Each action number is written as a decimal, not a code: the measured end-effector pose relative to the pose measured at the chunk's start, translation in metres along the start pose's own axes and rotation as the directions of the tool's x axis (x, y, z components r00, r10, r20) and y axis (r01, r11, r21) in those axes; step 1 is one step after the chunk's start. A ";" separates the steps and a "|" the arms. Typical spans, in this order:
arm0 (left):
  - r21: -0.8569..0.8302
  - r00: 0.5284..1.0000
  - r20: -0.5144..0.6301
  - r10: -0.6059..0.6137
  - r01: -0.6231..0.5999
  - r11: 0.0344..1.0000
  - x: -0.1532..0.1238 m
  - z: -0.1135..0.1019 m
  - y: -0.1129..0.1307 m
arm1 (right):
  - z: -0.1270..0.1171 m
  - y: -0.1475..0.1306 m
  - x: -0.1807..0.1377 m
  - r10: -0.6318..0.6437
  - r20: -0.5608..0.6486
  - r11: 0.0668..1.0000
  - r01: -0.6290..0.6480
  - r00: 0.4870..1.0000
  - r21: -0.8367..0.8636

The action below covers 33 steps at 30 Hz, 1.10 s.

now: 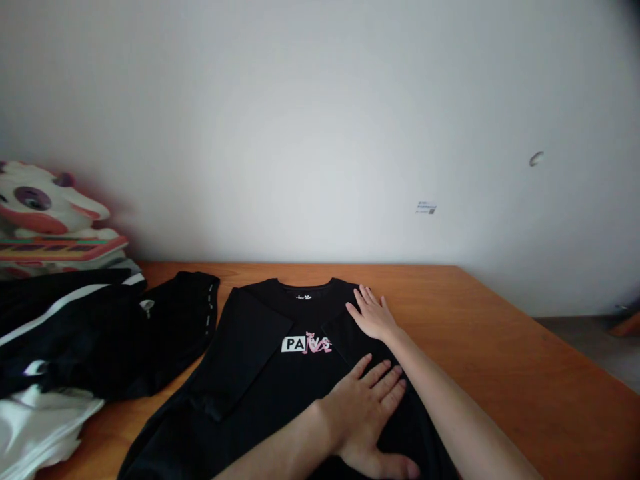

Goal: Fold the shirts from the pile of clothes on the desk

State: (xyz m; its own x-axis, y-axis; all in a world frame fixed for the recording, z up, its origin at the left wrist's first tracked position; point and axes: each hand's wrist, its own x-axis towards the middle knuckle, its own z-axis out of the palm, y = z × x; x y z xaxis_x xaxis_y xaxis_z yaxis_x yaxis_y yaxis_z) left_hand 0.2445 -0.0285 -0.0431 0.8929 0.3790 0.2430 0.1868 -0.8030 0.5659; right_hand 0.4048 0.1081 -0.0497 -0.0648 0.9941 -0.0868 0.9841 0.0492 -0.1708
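Shirt (285,380) lies with long axis toward the wall (300,133), collar (305,291) farthest, under spread left hand (364,405) and spread right hand (373,317).

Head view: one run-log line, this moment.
left hand: flat on black T-shirt | right hand: on its shoulder | sleeves: turned inward | dark clothes: left of shirt

The left hand (365,410) and right hand (373,315) are bare, slim-fingered and short-nailed; both slender forearms (455,413) are bare.
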 end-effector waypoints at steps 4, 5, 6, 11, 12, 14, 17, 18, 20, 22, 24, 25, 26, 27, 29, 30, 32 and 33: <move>-0.003 1.000 -0.014 -0.001 0.000 1.000 0.002 -0.001 0.000 | 0.002 0.004 0.011 0.011 -0.016 1.000 -0.011 1.000 -0.006; -0.011 1.000 -0.007 -0.007 0.007 1.000 0.004 -0.004 0.000 | 0.002 0.005 0.013 0.017 -0.020 1.000 -0.017 1.000 -0.006; -0.028 1.000 -0.001 -0.012 0.012 1.000 0.006 -0.009 -0.001 | 0.002 0.006 0.014 0.022 -0.024 1.000 -0.023 0.999 -0.007; -0.147 0.975 -0.190 -0.119 0.091 0.985 0.011 -0.037 -0.021 | 0.004 0.007 0.016 0.027 -0.040 1.000 -0.027 0.999 -0.005; -0.124 0.951 -0.261 -0.168 0.139 0.982 0.008 -0.041 -0.028 | 0.005 0.008 0.016 0.025 -0.044 1.000 -0.025 0.999 -0.004; -0.062 0.887 -0.386 -0.254 0.250 0.966 0.002 -0.044 -0.044 | 0.005 0.008 0.015 0.022 -0.050 1.000 -0.022 0.999 -0.003; -0.084 0.789 -0.508 -0.347 0.355 0.931 -0.009 -0.042 -0.069 | 0.004 0.007 0.013 0.023 -0.051 1.000 -0.023 0.998 -0.001; -0.114 0.762 -0.532 -0.369 0.368 0.923 -0.012 -0.042 -0.077 | 0.003 0.007 0.013 0.025 -0.050 1.000 -0.025 0.998 0.000; -0.162 0.722 -0.564 -0.401 0.379 0.911 -0.015 -0.044 -0.090 | 0.002 0.006 0.012 0.026 -0.048 1.000 -0.026 0.999 0.003; -0.170 0.695 -0.579 -0.426 0.408 0.897 -0.016 -0.049 -0.098 | 0.001 0.006 0.012 0.026 -0.049 1.000 -0.026 0.998 0.007; -0.133 0.679 -0.577 -0.454 0.470 0.873 -0.015 -0.056 -0.102 | 0.002 0.006 0.012 0.028 -0.052 1.000 -0.027 0.998 0.012; -0.106 0.675 -0.573 -0.465 0.502 0.858 -0.014 -0.059 -0.101 | 0.002 0.006 0.012 0.029 -0.054 1.000 -0.029 0.998 0.013; -0.075 0.676 -0.566 -0.472 0.528 0.846 -0.014 -0.062 -0.100 | 0.002 0.006 0.012 0.030 -0.058 0.999 -0.029 0.998 0.015; -0.040 0.684 -0.556 -0.472 0.545 0.837 -0.013 -0.065 -0.098 | 0.002 0.006 0.012 0.031 -0.062 0.999 -0.030 0.998 0.017; 0.047 0.713 -0.533 -0.456 0.563 0.825 -0.013 -0.068 -0.093 | 0.002 0.006 0.012 0.030 -0.070 0.999 -0.029 0.997 0.021; 0.093 0.725 -0.522 -0.449 0.572 0.815 -0.012 -0.069 -0.091 | 0.002 0.006 0.011 0.029 -0.074 0.999 -0.027 0.997 0.023; 0.158 0.724 -0.517 -0.457 0.606 0.780 -0.012 -0.070 -0.088 | 0.002 0.005 0.011 0.025 -0.082 0.999 -0.023 0.996 0.026; 0.164 0.711 -0.524 -0.469 0.625 0.763 -0.011 -0.070 -0.088 | 0.002 0.006 0.011 0.023 -0.086 0.999 -0.021 0.996 0.027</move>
State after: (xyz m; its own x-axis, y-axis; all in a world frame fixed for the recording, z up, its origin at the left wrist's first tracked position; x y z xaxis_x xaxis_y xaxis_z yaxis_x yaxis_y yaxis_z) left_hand 0.1893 0.0699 -0.0401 0.3325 0.8873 0.3197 0.7677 -0.4515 0.4547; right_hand 0.4091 0.1187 -0.0539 -0.0272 0.9996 -0.0059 0.9804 0.0255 -0.1955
